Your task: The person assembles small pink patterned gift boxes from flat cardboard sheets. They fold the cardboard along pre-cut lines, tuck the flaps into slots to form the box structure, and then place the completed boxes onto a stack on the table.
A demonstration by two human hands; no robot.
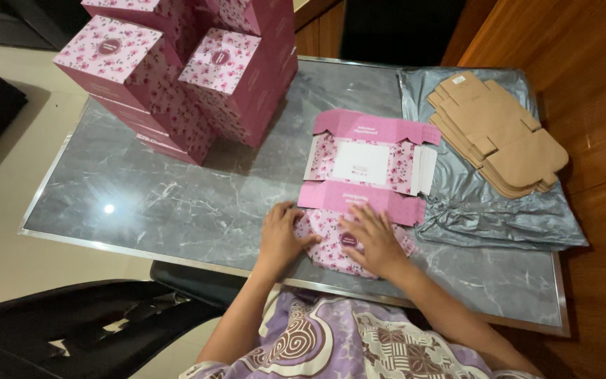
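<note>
The left hand [280, 235] lies palm down with fingers spread loosely on the near left edge of a flat pink floral box blank [359, 203], pressing on it rather than gripping. The right hand [374, 241] rests just beside it, also flat and open, fingers fanned over the near panel of the same blank, close to a small dark round mark printed there. The blank lies unfolded on the grey marble-patterned table [177, 203], near the front edge, its plain pink flaps standing up a little across the middle and far side and a white rectangle showing in the centre panel. To the right of it, a crumpled silver-grey plastic bag [485, 217] is spread on the tabletop, with a stack of flat brown cardboard blanks [499, 133] lying on it. At the far left of the table stands a pile of assembled pink floral boxes [184, 70], stacked in several layers, well apart from the hands. A black chair [71, 323] sits below the table's near left corner.
</note>
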